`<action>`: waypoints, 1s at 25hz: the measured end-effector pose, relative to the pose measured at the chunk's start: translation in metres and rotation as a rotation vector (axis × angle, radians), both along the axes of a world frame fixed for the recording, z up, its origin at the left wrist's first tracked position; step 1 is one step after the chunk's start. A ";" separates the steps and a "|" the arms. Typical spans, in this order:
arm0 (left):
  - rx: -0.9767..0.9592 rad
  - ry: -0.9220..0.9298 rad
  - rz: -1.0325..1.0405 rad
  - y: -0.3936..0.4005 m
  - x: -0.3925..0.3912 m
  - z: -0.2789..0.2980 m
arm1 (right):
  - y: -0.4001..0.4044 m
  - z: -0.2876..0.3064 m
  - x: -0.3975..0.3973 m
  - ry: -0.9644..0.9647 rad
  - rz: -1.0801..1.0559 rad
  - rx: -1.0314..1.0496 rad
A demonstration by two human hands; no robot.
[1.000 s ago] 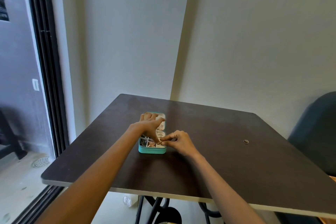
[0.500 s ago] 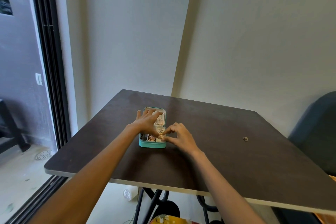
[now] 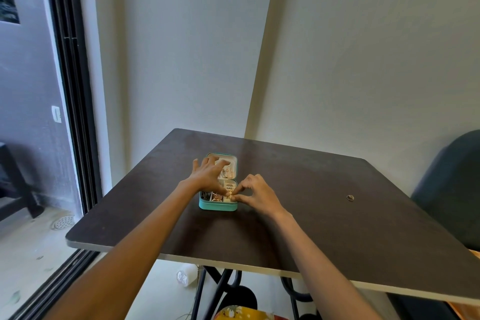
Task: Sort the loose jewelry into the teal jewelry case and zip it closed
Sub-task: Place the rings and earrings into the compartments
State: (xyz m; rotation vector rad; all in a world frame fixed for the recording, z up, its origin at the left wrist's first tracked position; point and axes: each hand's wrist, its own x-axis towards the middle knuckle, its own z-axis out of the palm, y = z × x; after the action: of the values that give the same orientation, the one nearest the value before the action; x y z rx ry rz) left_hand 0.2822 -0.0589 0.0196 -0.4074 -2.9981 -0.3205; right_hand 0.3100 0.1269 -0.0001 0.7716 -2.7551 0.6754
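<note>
Now we see that little has changed in the last second: both hands have stayed at the teal jewelry case point(image 3: 218, 205), and our view has only tipped up a bit. The left hand point(image 3: 207, 175) lies over the open case with its fingers spread, and its thumb tip meets the right hand point(image 3: 255, 193) at the near right pocket. The right hand pinches a small gold piece point(image 3: 230, 193) there. We think that piece is still being tucked in, so sorting goes on.

We count one case, lid open and not zipped, in the middle of the table point(image 3: 311, 228), a bit toward the left edge. We count one loose ring point(image 3: 350, 197), well apart near the right edge. The pieces inside are too small to count.
</note>
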 end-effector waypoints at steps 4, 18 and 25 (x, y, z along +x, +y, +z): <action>-0.006 0.014 0.008 0.002 -0.001 0.000 | 0.002 -0.002 -0.001 -0.019 0.008 -0.008; 0.021 -0.047 -0.010 0.006 -0.009 0.004 | 0.001 -0.006 -0.008 -0.074 -0.021 -0.022; 0.009 -0.055 0.016 0.006 -0.008 0.003 | -0.004 -0.001 -0.006 0.038 -0.007 -0.004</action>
State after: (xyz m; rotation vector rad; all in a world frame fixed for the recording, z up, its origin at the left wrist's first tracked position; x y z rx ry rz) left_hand 0.2741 -0.0531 0.0223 -0.3801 -3.0506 -0.3495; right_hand 0.3045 0.1225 -0.0016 0.7663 -2.7198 0.6584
